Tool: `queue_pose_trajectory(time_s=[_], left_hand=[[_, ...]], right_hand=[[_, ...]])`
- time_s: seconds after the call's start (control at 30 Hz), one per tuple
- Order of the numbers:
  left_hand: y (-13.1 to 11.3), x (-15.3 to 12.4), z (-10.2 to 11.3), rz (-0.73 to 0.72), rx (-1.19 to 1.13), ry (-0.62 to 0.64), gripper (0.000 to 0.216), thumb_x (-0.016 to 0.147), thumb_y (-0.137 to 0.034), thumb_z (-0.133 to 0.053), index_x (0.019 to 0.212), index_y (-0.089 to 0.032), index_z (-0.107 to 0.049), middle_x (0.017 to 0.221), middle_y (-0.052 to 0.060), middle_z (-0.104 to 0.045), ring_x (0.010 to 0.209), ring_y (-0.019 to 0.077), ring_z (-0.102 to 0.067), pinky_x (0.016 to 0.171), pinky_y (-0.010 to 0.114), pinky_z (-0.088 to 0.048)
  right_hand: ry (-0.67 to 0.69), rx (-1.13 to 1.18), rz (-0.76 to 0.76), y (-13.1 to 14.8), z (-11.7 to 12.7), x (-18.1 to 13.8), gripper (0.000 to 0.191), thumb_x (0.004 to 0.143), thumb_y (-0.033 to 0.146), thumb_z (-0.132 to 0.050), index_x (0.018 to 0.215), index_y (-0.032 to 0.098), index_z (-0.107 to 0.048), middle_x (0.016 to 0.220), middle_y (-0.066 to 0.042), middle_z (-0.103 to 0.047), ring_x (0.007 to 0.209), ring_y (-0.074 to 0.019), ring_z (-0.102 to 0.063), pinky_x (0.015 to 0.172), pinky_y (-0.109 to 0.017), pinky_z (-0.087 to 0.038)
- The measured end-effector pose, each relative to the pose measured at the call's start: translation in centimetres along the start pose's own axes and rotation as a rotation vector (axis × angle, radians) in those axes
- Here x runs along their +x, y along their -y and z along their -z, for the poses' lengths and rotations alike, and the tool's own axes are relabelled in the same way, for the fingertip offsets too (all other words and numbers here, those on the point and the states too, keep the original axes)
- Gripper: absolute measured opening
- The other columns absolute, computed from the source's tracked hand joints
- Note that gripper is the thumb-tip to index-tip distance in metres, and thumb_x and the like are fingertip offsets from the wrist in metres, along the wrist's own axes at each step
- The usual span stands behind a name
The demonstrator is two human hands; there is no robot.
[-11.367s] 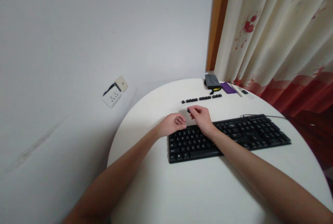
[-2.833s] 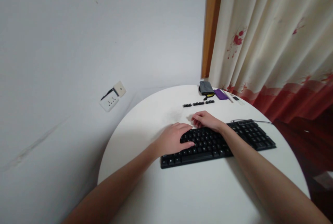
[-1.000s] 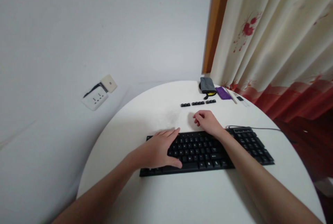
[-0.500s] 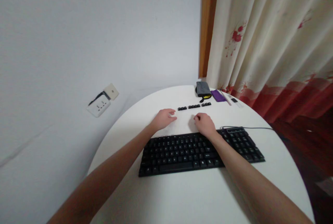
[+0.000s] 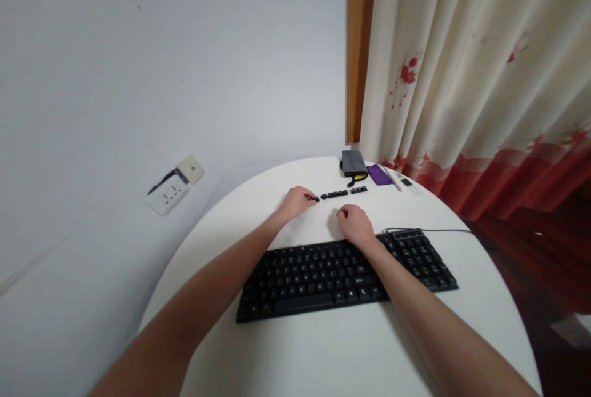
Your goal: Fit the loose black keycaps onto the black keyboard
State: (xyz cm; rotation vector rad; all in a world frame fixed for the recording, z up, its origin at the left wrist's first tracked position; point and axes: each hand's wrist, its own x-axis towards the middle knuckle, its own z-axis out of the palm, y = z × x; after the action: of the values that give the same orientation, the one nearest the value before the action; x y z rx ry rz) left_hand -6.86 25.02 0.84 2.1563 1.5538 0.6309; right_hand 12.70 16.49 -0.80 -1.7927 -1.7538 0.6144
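Observation:
A black keyboard [image 5: 341, 274] lies across the round white table [image 5: 323, 354]. Beyond it, a short row of loose black keycaps [image 5: 344, 192] sits on the tabletop. My left hand [image 5: 295, 201] reaches to the row's left end, its fingers curled and pinched on the end keycap [image 5: 315, 199]. My right hand [image 5: 353, 228] rests at the keyboard's far edge with its fingers curled under; what is inside them is hidden.
A grey pouch with a yellow lining [image 5: 353, 163], a purple item [image 5: 379, 174] and small white bits [image 5: 409, 184] lie at the table's far edge. The keyboard's cable [image 5: 429, 231] runs right. A curtain [image 5: 462, 77] hangs behind. A wall socket [image 5: 168, 192] sits left.
My left hand left the keyboard, moved forward and right, and now pinches the leftmost keycap of the row. My right hand stayed near the keyboard's far edge.

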Motion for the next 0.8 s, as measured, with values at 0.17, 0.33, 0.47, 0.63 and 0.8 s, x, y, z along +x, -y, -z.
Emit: queue_pose_trajectory(time_s=[0.17, 0.33, 0.47, 0.63, 0.8], left_hand=[[-1.4, -4.5, 0.9, -0.057, -0.046, 0.036, 0.018, 0.077, -0.024, -0.073, 0.093, -0.018, -0.077, 0.088, 0.006, -0.075, 0.08, 0.0189, -0.067, 0.076, 0.029, -0.052], [-3.2, -9.6, 1.0, -0.169, -0.17, 0.065, 0.022, 0.081, -0.033, -0.07, 0.096, -0.018, -0.076, 0.088, 0.006, -0.072, 0.078, 0.0172, -0.066, 0.074, 0.027, -0.052], [-3.7, -12.1, 0.7, -0.037, -0.305, 0.013, 0.022, 0.078, -0.024, -0.072, 0.099, -0.016, -0.074, 0.085, 0.005, -0.073, 0.077, 0.0164, -0.067, 0.074, 0.027, -0.053], [-3.1, -13.6, 0.7, -0.003, -0.335, 0.062, 0.01, 0.076, -0.022, -0.074, 0.085, -0.018, -0.076, 0.081, 0.003, -0.075, 0.078, 0.0175, -0.069, 0.08, 0.029, -0.053], [-2.3, -14.0, 0.3, -0.137, -0.23, 0.017, 0.008, 0.079, -0.027, -0.074, 0.085, -0.022, -0.078, 0.09, 0.003, -0.076, 0.087, 0.0191, -0.068, 0.085, 0.032, -0.051]], right_hand=[[-0.033, 0.095, 0.248, 0.3, -0.2, -0.8, 0.025, 0.089, 0.03, -0.058, 0.111, 0.02, -0.066, 0.098, -0.008, -0.07, 0.079, -0.0183, -0.063, 0.076, -0.03, -0.046], [0.105, 0.42, 0.598, 0.6, -0.6, -1.7, 0.015, 0.086, 0.024, -0.063, 0.099, 0.018, -0.069, 0.094, -0.005, -0.069, 0.077, -0.0154, -0.061, 0.073, -0.028, -0.048], [0.179, 0.521, 0.53, 0.5, -0.9, -1.8, 0.008, 0.082, 0.024, -0.066, 0.081, 0.016, -0.069, 0.076, -0.003, -0.068, 0.072, -0.0159, -0.06, 0.07, -0.028, -0.048], [0.159, 0.561, 0.443, 0.0, -1.3, -1.1, 0.012, 0.08, 0.028, -0.067, 0.081, 0.016, -0.069, 0.074, -0.003, -0.068, 0.067, -0.0154, -0.058, 0.066, -0.028, -0.046], [0.111, 0.585, 0.384, -0.4, -1.2, -0.7, 0.018, 0.079, 0.033, -0.068, 0.077, 0.016, -0.068, 0.073, -0.004, -0.068, 0.067, -0.0163, -0.059, 0.066, -0.029, -0.047]])
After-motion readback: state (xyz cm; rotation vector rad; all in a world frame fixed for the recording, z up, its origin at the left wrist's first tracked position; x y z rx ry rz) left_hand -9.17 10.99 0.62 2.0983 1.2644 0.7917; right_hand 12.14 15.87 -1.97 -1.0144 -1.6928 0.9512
